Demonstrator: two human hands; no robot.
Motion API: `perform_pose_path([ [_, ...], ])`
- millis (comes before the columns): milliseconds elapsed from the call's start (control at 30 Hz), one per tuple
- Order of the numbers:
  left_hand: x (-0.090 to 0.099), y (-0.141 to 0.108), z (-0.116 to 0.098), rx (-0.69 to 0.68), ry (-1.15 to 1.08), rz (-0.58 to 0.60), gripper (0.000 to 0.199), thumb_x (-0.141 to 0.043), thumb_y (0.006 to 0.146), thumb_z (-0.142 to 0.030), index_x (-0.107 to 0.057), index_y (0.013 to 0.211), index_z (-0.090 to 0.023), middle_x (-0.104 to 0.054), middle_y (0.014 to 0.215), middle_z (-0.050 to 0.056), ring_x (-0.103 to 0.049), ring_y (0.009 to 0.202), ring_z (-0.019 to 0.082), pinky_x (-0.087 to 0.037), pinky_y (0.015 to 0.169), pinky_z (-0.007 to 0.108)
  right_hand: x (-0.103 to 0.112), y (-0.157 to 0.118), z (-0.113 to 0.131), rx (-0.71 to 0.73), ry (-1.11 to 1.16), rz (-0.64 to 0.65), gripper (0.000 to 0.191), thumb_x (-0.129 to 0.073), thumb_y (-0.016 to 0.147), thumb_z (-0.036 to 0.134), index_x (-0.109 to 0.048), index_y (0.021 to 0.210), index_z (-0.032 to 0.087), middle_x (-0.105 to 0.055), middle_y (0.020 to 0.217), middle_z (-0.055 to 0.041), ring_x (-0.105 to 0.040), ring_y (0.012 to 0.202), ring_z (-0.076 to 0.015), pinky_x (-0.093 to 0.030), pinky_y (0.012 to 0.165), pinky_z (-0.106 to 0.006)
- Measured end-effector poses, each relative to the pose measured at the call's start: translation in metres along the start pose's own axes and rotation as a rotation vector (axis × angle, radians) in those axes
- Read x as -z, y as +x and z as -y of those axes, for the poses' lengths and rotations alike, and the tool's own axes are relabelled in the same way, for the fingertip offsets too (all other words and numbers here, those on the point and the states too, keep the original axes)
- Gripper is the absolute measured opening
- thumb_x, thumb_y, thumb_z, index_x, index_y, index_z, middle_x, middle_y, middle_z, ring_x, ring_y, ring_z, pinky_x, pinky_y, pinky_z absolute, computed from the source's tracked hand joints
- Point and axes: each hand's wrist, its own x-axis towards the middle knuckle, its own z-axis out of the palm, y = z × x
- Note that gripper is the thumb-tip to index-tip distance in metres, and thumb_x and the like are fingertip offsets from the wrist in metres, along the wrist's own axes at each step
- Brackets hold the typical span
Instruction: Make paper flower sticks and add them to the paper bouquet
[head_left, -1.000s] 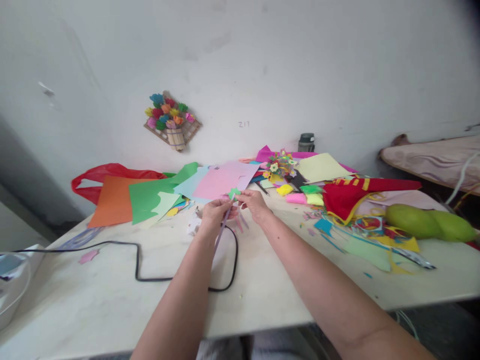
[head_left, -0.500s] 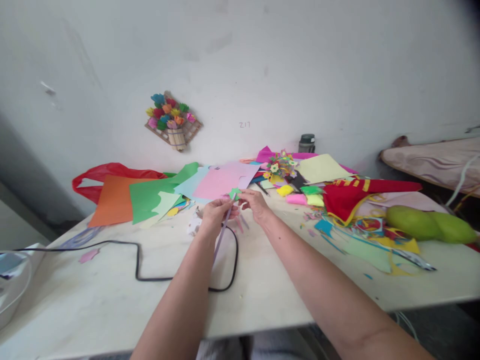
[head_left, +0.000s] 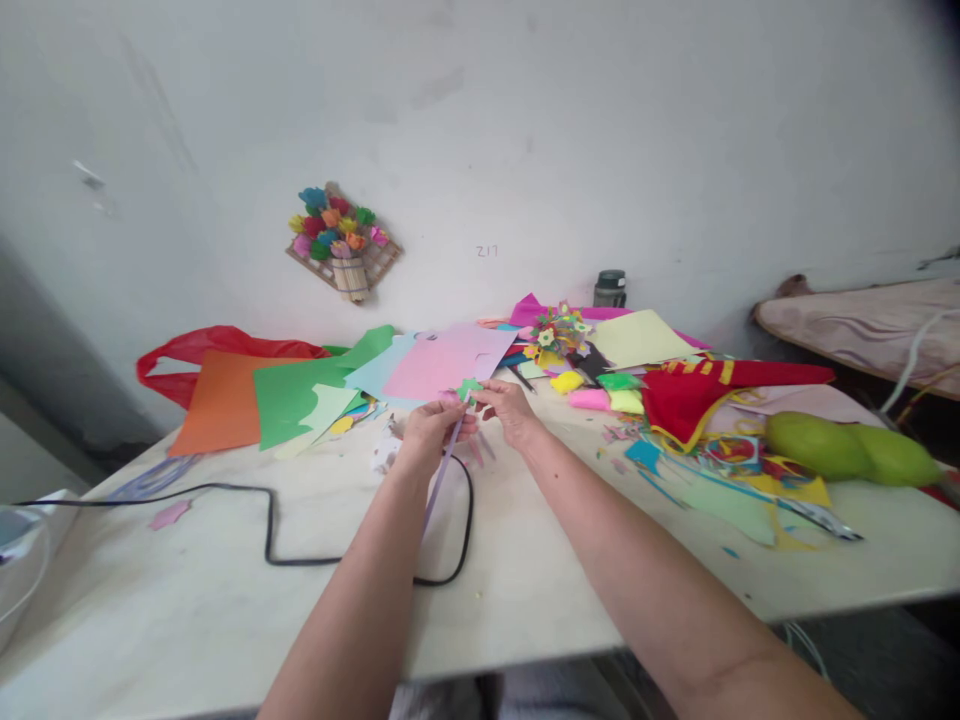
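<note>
Fingers [head_left: 487, 391] hold a green star [head_left: 469, 387]; a wall pot [head_left: 349, 279] contains flowers [head_left: 331, 217].

Pale table [head_left: 225, 620] with papers [head_left: 221, 400], black cord [head_left: 304, 562]

A lidded bottle [head_left: 610, 289] stands by the wall [head_left: 600, 130] where a flower ornament [head_left: 330, 237] hangs, and green fruits [head_left: 847, 449] lie near red cloth [head_left: 679, 402].
</note>
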Motion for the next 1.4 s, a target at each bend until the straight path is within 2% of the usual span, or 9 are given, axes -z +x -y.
perform_pose_path([
  [567, -0.002, -0.002, -0.002, 0.017, 0.011, 0.014, 0.017, -0.069, 0.057, -0.02, -0.058, 0.065, -0.01, -0.061, 0.053, 0.004, -0.058, 0.047, 0.012, -0.046, 0.047, 0.02, 0.007, 0.004, -0.005, 0.032, 0.023, 0.072, 0.012, -0.061, 0.056, 0.025, -0.061, 0.062, 0.015, -0.053, 0.052, 0.0037, -0.046, 0.049, -0.0076, -0.033, 0.044, -0.019],
  [733, -0.001, -0.006, -0.003, 0.042, 0.073, 0.074, 0.02, -0.068, 0.059, -0.025, -0.06, 0.069, -0.009, -0.063, 0.057, 0.006, -0.059, 0.049, 0.012, -0.046, 0.049, 0.02, 0.007, 0.003, -0.005, 0.037, -0.004, 0.075, 0.012, -0.061, 0.056, 0.025, -0.061, 0.062, 0.014, -0.053, 0.051, 0.004, -0.045, 0.048, -0.0071, -0.033, 0.044, -0.019],
  [900, 0.001, -0.001, -0.006, 0.032, 0.056, 0.062, 0.02, -0.068, 0.059, -0.023, -0.059, 0.07, -0.008, -0.064, 0.058, 0.006, -0.06, 0.049, 0.012, -0.046, 0.049, 0.02, 0.017, 0.005, 0.002, 0.017, -0.038, 0.094, 0.025, -0.06, 0.061, 0.035, -0.063, 0.077, 0.016, -0.061, 0.062, 0.001, -0.048, 0.052, -0.0078, -0.034, 0.044, -0.018],
  [967, 0.002, 0.005, -0.01, 0.007, 0.019, 0.061, 0.017, -0.066, 0.062, -0.02, -0.059, 0.072, -0.008, -0.065, 0.06, 0.007, -0.06, 0.05, 0.012, -0.047, 0.049, 0.019, 0.027, 0.012, 0.005, 0.017, -0.088, 0.032, 0.028, -0.055, 0.066, 0.04, -0.062, 0.078, 0.015, -0.064, 0.068, -0.0019, -0.049, 0.053, -0.0083, -0.035, 0.045, -0.019],
  [1067, 0.001, 0.016, -0.02, -0.018, -0.027, 0.044, 0.012, -0.062, 0.065, -0.015, -0.06, 0.074, -0.007, -0.065, 0.061, 0.008, -0.06, 0.05, 0.011, -0.047, 0.047, 0.018, 0.048, 0.027, 0.007, 0.003, -0.316, -0.179, 0.025, -0.053, 0.067, 0.038, -0.06, 0.067, 0.014, -0.064, 0.069, -0.0041, -0.05, 0.053, -0.0083, -0.035, 0.046, -0.019],
  [1167, -0.005, 0.022, -0.031, -0.016, -0.061, 0.031, 0.012, -0.061, 0.066, -0.012, -0.059, 0.076, -0.006, -0.064, 0.06, 0.008, -0.06, 0.049, 0.012, -0.048, 0.047, 0.018, 0.075, 0.039, 0.012, -0.055, -0.755, -0.318, 0.027, -0.05, 0.071, 0.038, -0.063, 0.064, 0.015, -0.064, 0.069, -0.004, -0.055, 0.059, -0.0123, -0.038, 0.052, -0.022],
  [1233, -0.011, 0.024, -0.036, -0.006, -0.076, 0.04, 0.012, -0.06, 0.066, -0.011, -0.059, 0.077, -0.006, -0.064, 0.06, 0.008, -0.06, 0.05, 0.012, -0.049, 0.047, 0.018, 0.096, 0.044, 0.018, -0.055, -1.05, -0.396, 0.026, -0.049, 0.072, 0.039, -0.065, 0.07, 0.018, -0.065, 0.076, -0.0034, -0.057, 0.071, -0.0169, -0.039, 0.057, -0.024],
  [1400, -0.026, 0.027, -0.037, 0.034, -0.093, 0.076, 0.012, -0.059, 0.067, -0.011, -0.059, 0.078, -0.006, -0.064, 0.061, 0.008, -0.06, 0.05, 0.012, -0.049, 0.047, 0.018, 0.149, 0.051, 0.025, -0.116, -1.409, -0.403, 0.027, -0.042, 0.078, 0.029, -0.064, 0.094, 0.027, -0.063, 0.099, -0.0006, -0.055, 0.089, -0.0191, -0.038, 0.071, -0.027],
])
